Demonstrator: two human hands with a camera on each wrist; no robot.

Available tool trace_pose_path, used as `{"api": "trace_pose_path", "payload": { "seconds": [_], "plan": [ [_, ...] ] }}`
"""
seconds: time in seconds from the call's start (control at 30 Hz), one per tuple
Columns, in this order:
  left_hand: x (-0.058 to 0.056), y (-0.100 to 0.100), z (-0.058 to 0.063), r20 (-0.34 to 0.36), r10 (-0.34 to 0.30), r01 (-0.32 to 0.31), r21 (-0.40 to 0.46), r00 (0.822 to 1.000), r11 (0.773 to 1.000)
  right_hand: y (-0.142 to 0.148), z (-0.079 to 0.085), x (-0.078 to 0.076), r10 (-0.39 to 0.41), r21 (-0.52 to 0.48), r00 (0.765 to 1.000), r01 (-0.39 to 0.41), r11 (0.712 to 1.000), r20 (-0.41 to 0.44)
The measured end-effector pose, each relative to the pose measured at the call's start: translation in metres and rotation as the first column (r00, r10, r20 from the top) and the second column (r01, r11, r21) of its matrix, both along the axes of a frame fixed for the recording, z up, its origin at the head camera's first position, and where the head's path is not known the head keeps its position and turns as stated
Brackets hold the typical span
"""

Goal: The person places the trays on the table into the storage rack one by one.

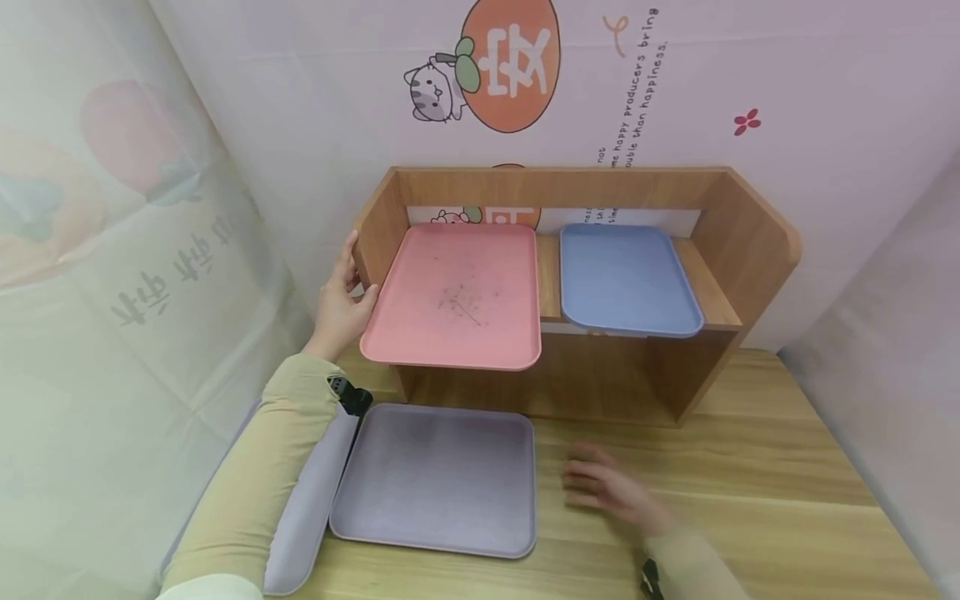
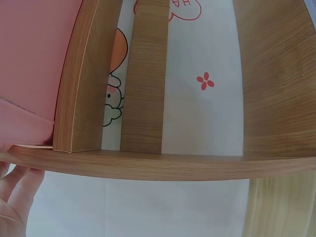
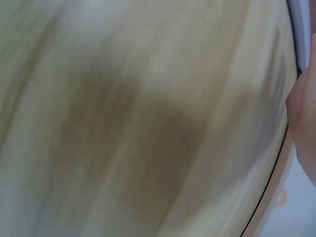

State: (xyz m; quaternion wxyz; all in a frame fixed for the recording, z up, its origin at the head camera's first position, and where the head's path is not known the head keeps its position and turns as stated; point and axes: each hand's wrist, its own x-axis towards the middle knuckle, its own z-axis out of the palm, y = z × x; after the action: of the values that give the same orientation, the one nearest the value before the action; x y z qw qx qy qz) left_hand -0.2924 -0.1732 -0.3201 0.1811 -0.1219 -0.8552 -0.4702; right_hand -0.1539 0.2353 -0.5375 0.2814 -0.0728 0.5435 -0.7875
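My left hand (image 1: 347, 304) grips the left side panel of a small wooden desktop shelf (image 1: 562, 187), its thumb on the inner side by the edge of a pink tray (image 1: 487, 283). In the left wrist view, fingers (image 2: 27, 190) show at the panel's edge beside the pink tray. That tray has dark marks in its middle and overhangs the shelf's front. A blue tray (image 1: 630, 275) lies to its right on the same board. My right hand (image 1: 611, 492), blurred and holding nothing, hovers over the table right of a grey-purple tray (image 1: 442, 479).
Another grey-purple tray (image 1: 303, 517) lies at the left, partly under my left forearm. The wooden table (image 1: 780, 492) extends to the right. Printed cloth (image 1: 315, 100) hangs behind the shelf and along both sides.
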Motion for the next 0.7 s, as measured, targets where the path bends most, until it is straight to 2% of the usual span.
{"api": "trace_pose_path", "payload": {
  "seconds": [0.2, 0.33, 0.5, 0.7],
  "plan": [
    [0.001, 0.001, 0.001, -0.004, 0.002, -0.002, -0.001, 1.0, 1.0, -0.022, -0.007, -0.003, -0.018, 0.149, 1.0, 0.018, 0.989, -0.004],
    [0.002, 0.001, 0.001, -0.012, -0.009, 0.009, 0.008, 1.0, 1.0, -0.033, -0.013, -0.007, -0.043, 0.253, 0.999, 0.046, 0.966, -0.018],
    [0.001, 0.001, 0.0, -0.016, -0.007, 0.007, 0.005, 1.0, 1.0, -0.046, -0.017, -0.011, -0.05, 0.375, 0.993, 0.085, 0.923, -0.103],
    [0.0, 0.0, 0.0, -0.013, -0.01, 0.01, 0.009, 1.0, 1.0, -0.059, -0.014, -0.011, -0.039, 0.439, 0.981, 0.121, 0.89, -0.191]
  ]
}}
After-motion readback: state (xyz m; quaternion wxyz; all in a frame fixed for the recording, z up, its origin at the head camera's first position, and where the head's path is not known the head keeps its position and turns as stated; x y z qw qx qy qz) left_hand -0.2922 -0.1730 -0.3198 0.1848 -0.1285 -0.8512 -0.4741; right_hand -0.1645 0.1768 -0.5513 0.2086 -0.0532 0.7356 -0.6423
